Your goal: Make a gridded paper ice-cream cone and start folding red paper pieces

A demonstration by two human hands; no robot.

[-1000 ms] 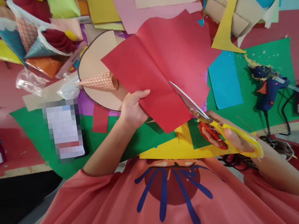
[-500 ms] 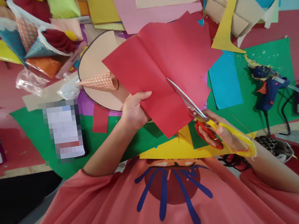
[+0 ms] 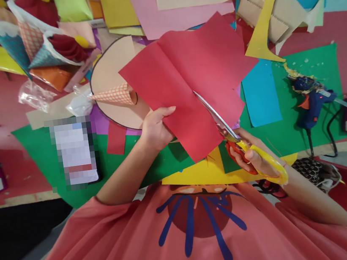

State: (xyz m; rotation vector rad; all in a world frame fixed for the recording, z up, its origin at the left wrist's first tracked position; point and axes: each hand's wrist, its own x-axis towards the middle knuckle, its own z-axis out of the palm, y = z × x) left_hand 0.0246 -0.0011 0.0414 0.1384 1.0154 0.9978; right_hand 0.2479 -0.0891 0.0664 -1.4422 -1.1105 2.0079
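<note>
A large creased sheet of red paper (image 3: pixel 167 79) is held up in front of me. My left hand (image 3: pixel 158 127) pinches its lower left part, thumb on top and fingers underneath. In my right hand (image 3: pixel 249 154) is a pair of scissors (image 3: pixel 218 117) with yellow and red handles. Their upper blade lies over the red paper along a cut running in from the lower right edge; the lower blade is hidden beneath. Behind the sheet is a beige disc (image 3: pixel 104 71) with a dark rim, bearing a small checked cone (image 3: pixel 118 95).
A phone (image 3: pixel 75 151) lies left on the green sheet (image 3: pixel 146 167). To the right are a blue paper piece (image 3: pixel 260 93) and a blue glue gun (image 3: pixel 312 105) with its cord. Paper scraps (image 3: pixel 273 10) and wrapped cones (image 3: pixel 34 41) crowd the far side.
The scissor handles have come closer together, and my right hand has shifted slightly left. My left hand and the red paper stay almost in place.
</note>
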